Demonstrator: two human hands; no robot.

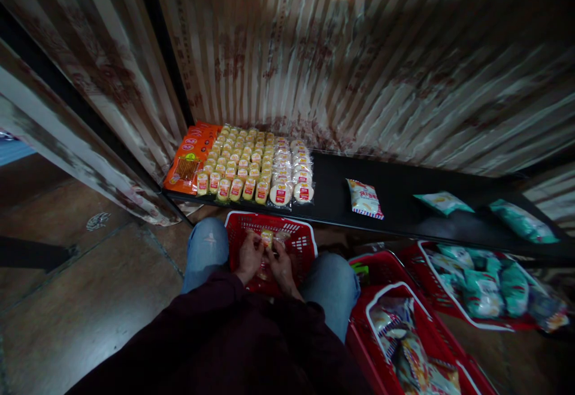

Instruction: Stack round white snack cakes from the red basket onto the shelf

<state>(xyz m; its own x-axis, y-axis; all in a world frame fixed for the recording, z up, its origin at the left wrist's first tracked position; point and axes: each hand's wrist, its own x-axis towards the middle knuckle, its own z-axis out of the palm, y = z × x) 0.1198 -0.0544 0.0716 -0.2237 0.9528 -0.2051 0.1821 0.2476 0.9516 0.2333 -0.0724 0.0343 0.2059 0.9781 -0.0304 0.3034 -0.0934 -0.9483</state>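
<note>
Between my knees is a red plastic basket (234,222) with a white rim. Over it, my left hand (250,255) and my right hand (280,264) come together, fingers closed round a small wrapped yellow cake (267,237). Other clear-wrapped pieces lie lower in the basket, partly hidden by my hands. Just beyond the basket, rows of wrapped yellow cakes (236,189) stand on the black shelf (323,197). To their right are two columns of round pale wrapped cakes (281,193).
An orange snack pack (188,158) stands at the shelf's left end. Further right lie a white-and-red bag (364,198) and two green bags (444,202). On the floor at right are red baskets of bagged snacks (483,293). A striped curtain (314,71) hangs behind the shelf.
</note>
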